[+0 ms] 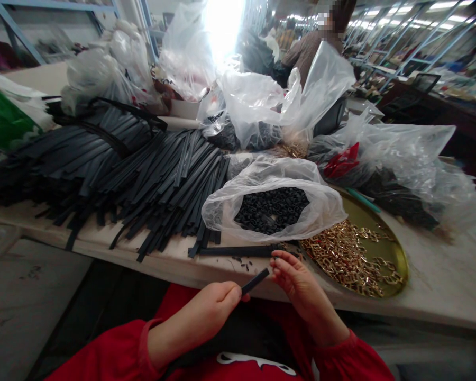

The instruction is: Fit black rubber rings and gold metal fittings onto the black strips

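My left hand (221,300) is closed around a flat black strap (255,281), whose end sticks out toward the upper right. Just past that end, my right hand (295,278) pinches a small dark piece (276,258) between thumb and fingers; its exact shape is hard to make out. The strap's tip and the right fingertips are a little apart. Behind the hands, an open clear plastic bag (218,214) holds a heap of small black loops (273,209). To the right, gold metal buckles (345,254) are piled on a round gold tray (399,259).
Many black straps (162,180) are heaped on the left of the table (440,286). Several straps (234,251) lie along its front edge beside small black scraps (244,263). Plastic bags (254,98) crowd the back. Another person (309,53) is beyond them.
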A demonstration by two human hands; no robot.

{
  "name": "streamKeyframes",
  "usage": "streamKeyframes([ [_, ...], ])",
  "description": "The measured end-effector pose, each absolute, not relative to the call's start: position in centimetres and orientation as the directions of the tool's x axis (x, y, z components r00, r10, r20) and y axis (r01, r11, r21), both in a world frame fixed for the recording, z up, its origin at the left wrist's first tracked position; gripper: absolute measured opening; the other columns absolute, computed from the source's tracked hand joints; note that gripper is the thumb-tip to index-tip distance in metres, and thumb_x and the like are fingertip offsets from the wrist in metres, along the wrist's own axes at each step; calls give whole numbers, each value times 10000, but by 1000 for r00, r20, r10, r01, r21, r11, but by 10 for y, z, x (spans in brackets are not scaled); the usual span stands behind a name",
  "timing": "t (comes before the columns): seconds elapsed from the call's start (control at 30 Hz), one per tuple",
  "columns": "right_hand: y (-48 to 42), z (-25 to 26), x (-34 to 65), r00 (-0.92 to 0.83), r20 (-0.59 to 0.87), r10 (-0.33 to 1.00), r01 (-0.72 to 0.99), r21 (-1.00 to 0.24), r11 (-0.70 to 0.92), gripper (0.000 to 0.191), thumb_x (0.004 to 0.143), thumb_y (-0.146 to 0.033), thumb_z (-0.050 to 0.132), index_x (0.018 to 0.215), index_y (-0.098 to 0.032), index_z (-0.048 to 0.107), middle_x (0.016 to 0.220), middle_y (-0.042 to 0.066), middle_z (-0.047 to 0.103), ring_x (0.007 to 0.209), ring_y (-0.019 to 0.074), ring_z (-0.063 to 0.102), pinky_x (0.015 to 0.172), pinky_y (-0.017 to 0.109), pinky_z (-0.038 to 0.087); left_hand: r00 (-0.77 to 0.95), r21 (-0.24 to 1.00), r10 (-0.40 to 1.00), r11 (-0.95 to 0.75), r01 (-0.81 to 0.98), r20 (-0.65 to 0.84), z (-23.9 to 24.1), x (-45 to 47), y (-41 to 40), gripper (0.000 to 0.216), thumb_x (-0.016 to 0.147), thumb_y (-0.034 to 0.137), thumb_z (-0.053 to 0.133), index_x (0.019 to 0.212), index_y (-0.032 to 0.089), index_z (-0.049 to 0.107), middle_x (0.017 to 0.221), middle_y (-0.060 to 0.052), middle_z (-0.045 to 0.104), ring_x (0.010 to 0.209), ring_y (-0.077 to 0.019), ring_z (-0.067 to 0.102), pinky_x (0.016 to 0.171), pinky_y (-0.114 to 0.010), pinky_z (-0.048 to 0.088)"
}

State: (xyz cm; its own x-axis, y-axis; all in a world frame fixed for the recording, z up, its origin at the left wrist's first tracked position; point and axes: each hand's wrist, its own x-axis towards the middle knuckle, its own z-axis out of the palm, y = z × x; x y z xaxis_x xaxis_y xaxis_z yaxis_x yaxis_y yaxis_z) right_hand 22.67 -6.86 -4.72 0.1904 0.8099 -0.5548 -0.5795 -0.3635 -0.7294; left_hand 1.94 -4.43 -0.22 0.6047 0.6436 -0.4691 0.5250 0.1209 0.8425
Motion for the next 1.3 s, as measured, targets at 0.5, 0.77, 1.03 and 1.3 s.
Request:
streamKeyframes([
  [0.5,-87,-68,208,174,-576,799,-506,-748,-429,335,582,-352,767,808,-172,598,657,-42,622,500,57,546,495,168,436,531,763,794,-138,632,-296,-20,24,-52,272,849,233,370,940,183,621,871,-50,623,811,-169,560,780,-268,419],
  [0.77,-89,-70,208,184,-524,832,-337,-829,-447,381,607,-434,723,815,-163,555,621,-22,592,482,82,486,444,196,367,523,755,781,-104,648,-341,-21,25,-53,285,837,235,380,964,173,627,909,-63,636,853,-183,567,793,-282,413],
  [1.03,-95,-63,193,34,-418,908,-214,-890,-402,365,702,-491,621,854,-175,520,528,-57,509,452,78,425,427,194,308,565,805,667,90,587,-486,-17,37,-51,285,839,294,328,711,166,548,581,25,537,492,-107,494,444,-199,338],
  [1.3,-104,-61,183,-27,-346,938,-178,-922,-345,323,689,-459,643,832,-189,537,588,-47,524,513,89,452,483,207,343,585,813,670,47,580,-457,-18,39,-50,231,781,257,379,609,158,499,544,49,457,517,-90,404,459,-204,248],
])
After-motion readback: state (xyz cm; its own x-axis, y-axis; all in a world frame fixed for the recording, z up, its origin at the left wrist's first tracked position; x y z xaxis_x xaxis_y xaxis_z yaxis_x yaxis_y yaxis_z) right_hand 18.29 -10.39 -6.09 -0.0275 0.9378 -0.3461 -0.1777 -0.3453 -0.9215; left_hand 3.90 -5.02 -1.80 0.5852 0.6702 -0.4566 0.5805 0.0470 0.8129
